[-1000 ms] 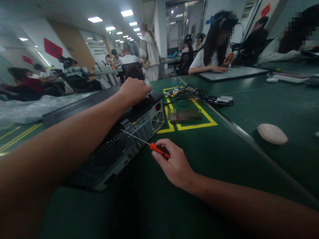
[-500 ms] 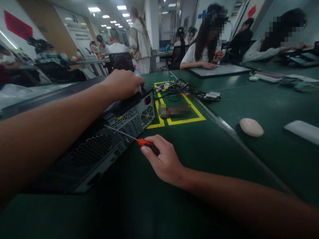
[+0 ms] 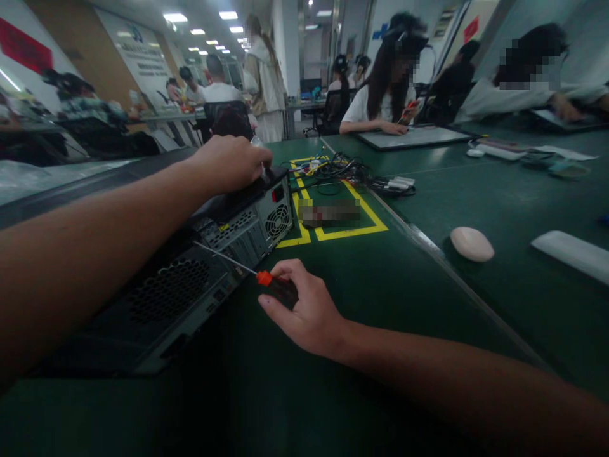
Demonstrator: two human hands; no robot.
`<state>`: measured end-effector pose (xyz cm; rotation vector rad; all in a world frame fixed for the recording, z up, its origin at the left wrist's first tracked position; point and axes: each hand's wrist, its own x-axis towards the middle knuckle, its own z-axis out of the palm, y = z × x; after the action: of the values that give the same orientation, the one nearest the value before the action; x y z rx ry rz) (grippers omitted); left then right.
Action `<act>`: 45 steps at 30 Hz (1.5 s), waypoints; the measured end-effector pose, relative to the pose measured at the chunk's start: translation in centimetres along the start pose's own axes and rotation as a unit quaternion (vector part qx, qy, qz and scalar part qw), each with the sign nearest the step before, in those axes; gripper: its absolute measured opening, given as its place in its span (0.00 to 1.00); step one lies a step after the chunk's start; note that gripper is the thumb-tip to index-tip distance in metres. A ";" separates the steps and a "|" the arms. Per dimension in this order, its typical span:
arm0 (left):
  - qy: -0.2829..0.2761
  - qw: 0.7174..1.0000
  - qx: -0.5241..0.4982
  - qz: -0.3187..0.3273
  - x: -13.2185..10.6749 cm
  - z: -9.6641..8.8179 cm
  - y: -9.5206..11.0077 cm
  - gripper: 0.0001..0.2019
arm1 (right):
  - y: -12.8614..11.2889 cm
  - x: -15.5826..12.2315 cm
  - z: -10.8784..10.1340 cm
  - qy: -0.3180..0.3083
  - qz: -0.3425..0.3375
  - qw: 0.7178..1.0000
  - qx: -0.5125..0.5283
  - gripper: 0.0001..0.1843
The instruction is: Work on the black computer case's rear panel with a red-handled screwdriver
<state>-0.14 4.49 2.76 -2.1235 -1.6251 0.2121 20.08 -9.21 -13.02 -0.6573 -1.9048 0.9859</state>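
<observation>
A black desktop computer case (image 3: 190,285) lies on its side on the green table, its rear panel with vents and a fan grille facing me. My left hand (image 3: 228,164) rests closed on the case's top far corner, gripping its edge. My right hand (image 3: 299,311) holds a screwdriver (image 3: 266,279) with an orange and black handle. Its thin metal shaft points left and up at the rear panel of the case.
A tangle of cables (image 3: 342,171) lies inside a yellow-taped rectangle (image 3: 352,230) behind the case. A pale oval object (image 3: 472,244) and a white flat bar (image 3: 571,254) lie to the right. Several people sit at tables beyond; one stands at the back.
The view has shifted right and down a little. My right hand has slid its grip along the screwdriver handle and moved slightly left; my left hand stays on the case.
</observation>
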 end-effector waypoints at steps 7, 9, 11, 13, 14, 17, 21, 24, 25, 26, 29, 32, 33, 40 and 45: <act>-0.005 1.000 -0.030 -0.007 0.1 0.2 -0.1 0.23 | 0.6 0.1 0.2 0.006 -0.004 1.000 0.015 0.09; -0.007 1.000 -0.025 -0.007 0.1 0.1 -0.1 0.23 | 0.6 0.1 0.3 0.006 -0.002 1.000 0.019 0.09; -0.014 1.000 -0.023 -0.010 0.0 0.0 0.0 0.23 | 0.5 0.1 0.3 0.000 0.003 1.000 0.022 0.09; -0.020 0.999 -0.023 -0.012 -0.1 -0.1 0.1 0.23 | 0.4 0.1 0.2 -0.004 0.008 1.000 0.022 0.09; -0.022 0.999 -0.023 -0.012 -0.1 -0.2 0.1 0.23 | 0.4 0.1 0.2 -0.005 0.010 1.000 0.020 0.09; -0.020 0.999 -0.024 -0.011 -0.2 -0.3 0.2 0.23 | 0.3 0.1 0.1 -0.002 0.010 1.000 0.016 0.09; -0.019 1.000 -0.021 -0.012 -0.2 -0.4 0.2 0.24 | 0.4 0.1 0.2 -0.004 0.016 1.000 0.010 0.09; -0.024 1.000 -0.015 -0.011 -0.2 -0.4 0.2 0.24 | 0.3 0.1 0.2 -0.003 0.022 1.000 -0.002 0.09; -0.023 1.000 -0.011 -0.008 -0.2 -0.4 0.2 0.24 | 0.3 0.1 0.2 -0.003 0.023 1.000 -0.005 0.09; -0.021 1.000 -0.005 -0.006 -0.2 -0.3 0.2 0.24 | 0.2 0.1 0.1 -0.001 0.022 1.000 -0.008 0.09; -0.015 1.000 0.008 -0.003 -0.1 -0.2 0.1 0.23 | 0.1 0.1 0.0 0.002 0.017 1.000 -0.009 0.08; -0.010 1.000 0.004 0.001 -0.1 -0.1 0.0 0.23 | -0.1 0.2 -0.1 0.002 0.015 1.000 -0.008 0.08; -0.009 1.000 0.001 0.002 -0.1 -0.1 0.0 0.23 | -0.1 0.2 -0.1 0.001 0.015 1.000 -0.009 0.08; -0.020 1.000 0.008 -0.009 0.0 -0.1 0.0 0.23 | -0.2 0.3 -0.2 0.006 -0.004 1.000 -0.021 0.08; -0.020 0.999 0.028 0.003 -0.1 -0.3 0.1 0.23 | -0.1 0.4 -0.1 -0.004 -0.002 1.000 -0.022 0.09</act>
<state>-0.02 4.30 2.96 -2.0955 -1.6169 0.2994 19.96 -8.91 -12.75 -0.6758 -1.9386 0.9475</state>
